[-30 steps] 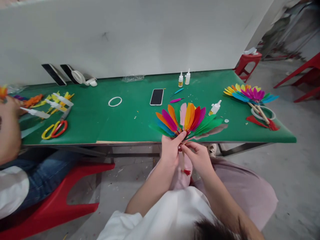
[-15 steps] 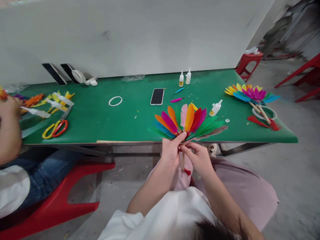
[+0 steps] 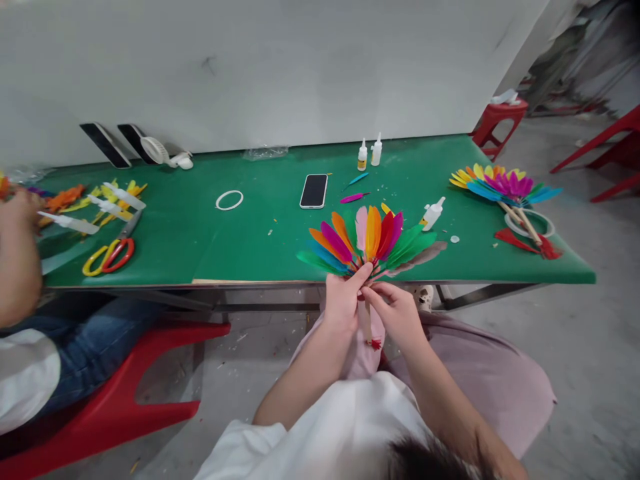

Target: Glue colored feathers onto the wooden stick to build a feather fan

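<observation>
A multicoloured feather fan (image 3: 371, 233) is held upright at the table's front edge, its feathers spread outward. My left hand (image 3: 343, 297) is closed around the base of the feathers, thumb pointing up across it. My right hand (image 3: 399, 313) is closed too, thumb and fingers pinching at the same base; its fingertips partly hide the spot. Below my hands hangs the fan's pale handle (image 3: 368, 323), ending in a small red tassel (image 3: 374, 344). Just beyond the fan, a white glue bottle (image 3: 433, 215) lies tilted, with a small white cap (image 3: 455, 239) beside it.
On the green table (image 3: 260, 247) are a phone (image 3: 314, 191), a white ring (image 3: 229, 200), two upright glue bottles (image 3: 369, 153) and loose feathers (image 3: 354, 198). Finished-looking feather fans (image 3: 507, 185) lie at right. Scissors (image 3: 113, 253) lie left, near a co-worker's arm (image 3: 19, 260).
The fan has turned slightly, its right-hand feathers shifting a little left. Both hands keep their hold at its base. The whole view has moved slightly.
</observation>
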The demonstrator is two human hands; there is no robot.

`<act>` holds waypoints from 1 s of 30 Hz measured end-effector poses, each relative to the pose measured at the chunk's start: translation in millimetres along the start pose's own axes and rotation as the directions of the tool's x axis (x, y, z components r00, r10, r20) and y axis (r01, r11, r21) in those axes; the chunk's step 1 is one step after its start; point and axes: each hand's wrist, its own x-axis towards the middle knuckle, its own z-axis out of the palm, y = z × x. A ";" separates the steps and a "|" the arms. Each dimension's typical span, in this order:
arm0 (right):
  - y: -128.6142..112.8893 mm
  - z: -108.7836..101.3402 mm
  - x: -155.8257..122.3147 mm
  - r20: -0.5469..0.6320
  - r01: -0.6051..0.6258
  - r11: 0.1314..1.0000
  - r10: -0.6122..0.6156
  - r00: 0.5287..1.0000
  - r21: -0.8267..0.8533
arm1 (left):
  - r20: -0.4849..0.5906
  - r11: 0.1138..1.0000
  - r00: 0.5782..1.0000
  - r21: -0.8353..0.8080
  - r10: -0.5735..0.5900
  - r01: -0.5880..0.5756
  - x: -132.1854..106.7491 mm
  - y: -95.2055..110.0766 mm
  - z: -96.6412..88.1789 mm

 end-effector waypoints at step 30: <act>-8.2 2.8 18.9 -0.267 0.055 0.958 0.023 0.963 0.282 | 0.007 0.998 0.999 0.053 0.043 -0.043 -4.5 -5.5 6.9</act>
